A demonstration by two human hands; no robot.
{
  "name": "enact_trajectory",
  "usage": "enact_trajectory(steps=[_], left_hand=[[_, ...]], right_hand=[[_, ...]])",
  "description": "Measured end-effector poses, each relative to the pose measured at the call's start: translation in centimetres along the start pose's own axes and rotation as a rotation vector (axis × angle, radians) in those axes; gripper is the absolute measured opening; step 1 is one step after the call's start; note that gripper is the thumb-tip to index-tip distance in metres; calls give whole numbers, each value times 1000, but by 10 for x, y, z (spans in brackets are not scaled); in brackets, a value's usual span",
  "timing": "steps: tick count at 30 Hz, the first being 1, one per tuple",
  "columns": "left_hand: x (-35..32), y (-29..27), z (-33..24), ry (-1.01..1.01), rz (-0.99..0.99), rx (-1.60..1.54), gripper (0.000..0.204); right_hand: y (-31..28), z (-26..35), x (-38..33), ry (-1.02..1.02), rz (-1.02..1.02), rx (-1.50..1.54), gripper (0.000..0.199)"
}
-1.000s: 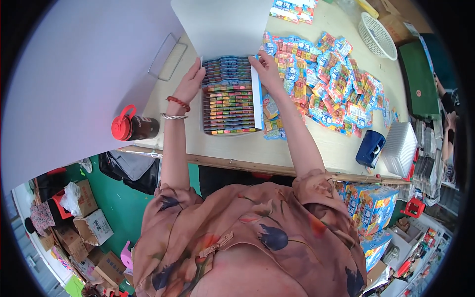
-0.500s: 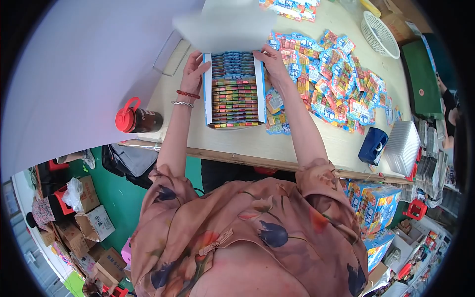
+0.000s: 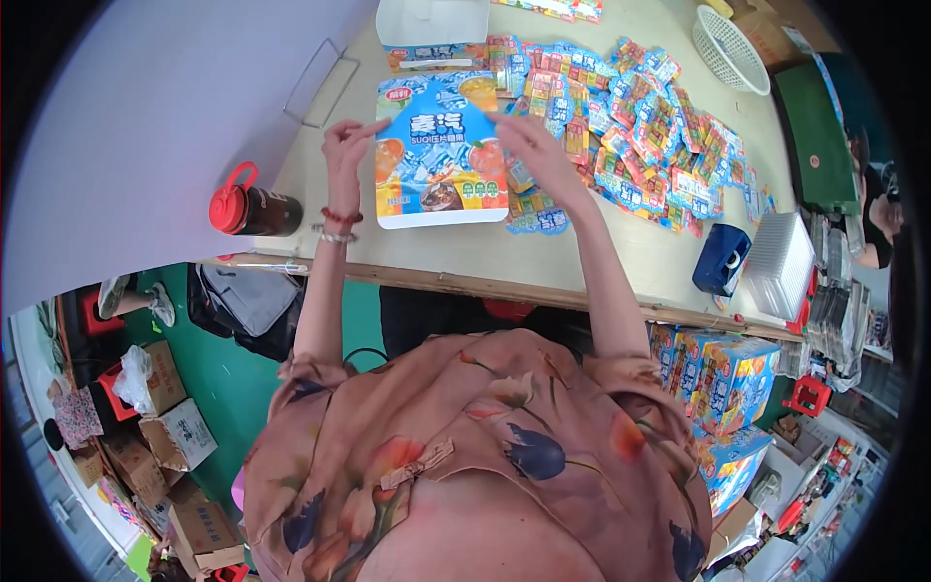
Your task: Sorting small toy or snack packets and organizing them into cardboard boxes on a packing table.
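Note:
A printed blue-and-yellow carton (image 3: 441, 165) lies on the table in front of me, its lid folded down over the top. The lid bulges slightly toward its far end. My left hand (image 3: 347, 155) is at the carton's left side, index finger stretched to the lid's edge. On the opposite side my right hand (image 3: 533, 155) has its fingers extended, the tips at the lid's right edge. Neither hand is wrapped round the carton. The candy packs inside it are hidden by the lid. Directly behind it stands another printed carton with a raised white panel (image 3: 432, 21).
Many colourful candy packs (image 3: 645, 145) are heaped to the right. A red-lidded bottle (image 3: 254, 210) stands at the left. Farther right are a white basket (image 3: 729, 50), a dark blue container (image 3: 722, 259) and stacked clear trays (image 3: 781, 267). More printed cartons (image 3: 722, 388) are stacked below the table edge.
The raised white lid has come down over the rows of candy packs, and its printed face shows. Both hands have moved slightly nearer me and off the carton's far corners.

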State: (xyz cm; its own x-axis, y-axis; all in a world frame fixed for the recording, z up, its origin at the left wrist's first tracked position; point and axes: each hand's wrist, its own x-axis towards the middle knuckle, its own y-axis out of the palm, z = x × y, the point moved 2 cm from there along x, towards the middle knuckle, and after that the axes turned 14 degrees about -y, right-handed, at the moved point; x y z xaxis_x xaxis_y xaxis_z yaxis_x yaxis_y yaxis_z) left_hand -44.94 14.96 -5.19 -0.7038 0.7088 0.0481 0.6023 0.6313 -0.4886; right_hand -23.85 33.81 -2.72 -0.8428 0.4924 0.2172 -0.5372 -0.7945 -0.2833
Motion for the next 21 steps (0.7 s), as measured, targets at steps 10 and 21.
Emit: enact_trajectory(steps=[10,21], left_hand=[[-73,-18,-46,-94,219,-33,67],[-93,0,-49,-71,-73,-39,46]], right_hand=[[14,36,-47,31,114,169,66],[28,38,-64,-435,-34,-597,52]])
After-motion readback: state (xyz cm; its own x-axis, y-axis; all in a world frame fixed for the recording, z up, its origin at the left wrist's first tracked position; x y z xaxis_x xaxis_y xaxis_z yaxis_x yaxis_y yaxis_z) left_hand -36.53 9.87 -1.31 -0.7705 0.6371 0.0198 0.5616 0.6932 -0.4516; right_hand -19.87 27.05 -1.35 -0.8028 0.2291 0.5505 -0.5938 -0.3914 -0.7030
